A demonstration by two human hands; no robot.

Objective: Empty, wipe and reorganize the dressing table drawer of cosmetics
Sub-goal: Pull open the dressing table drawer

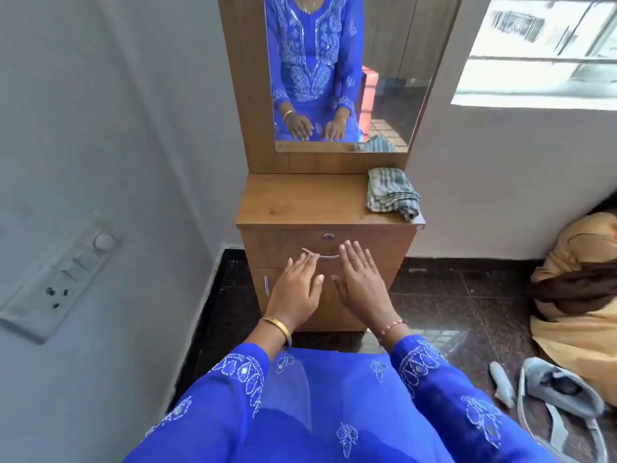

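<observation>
A narrow wooden dressing table (pixel 300 198) with a tall mirror (pixel 384 78) stands against the wall. Its drawer (pixel 377 248) is closed, with a curved metal handle (pixel 325 256) and a keyhole (pixel 329 236) above it. My left hand (pixel 295 292) and my right hand (pixel 360 282) hover flat in front of the drawer front, fingers straight, holding nothing. The left fingertips are close to the handle's left end. A folded grey striped cloth (pixel 392 192) lies on the right of the tabletop. No cosmetics are in sight.
Below the drawer is a cupboard door with a vertical handle (pixel 266 286). A switch panel (pixel 56 279) sits on the left wall. On the dark floor at right lie a tan bundle of fabric (pixel 581 295) and a grey bag (pixel 561 392). A window (pixel 541 48) is upper right.
</observation>
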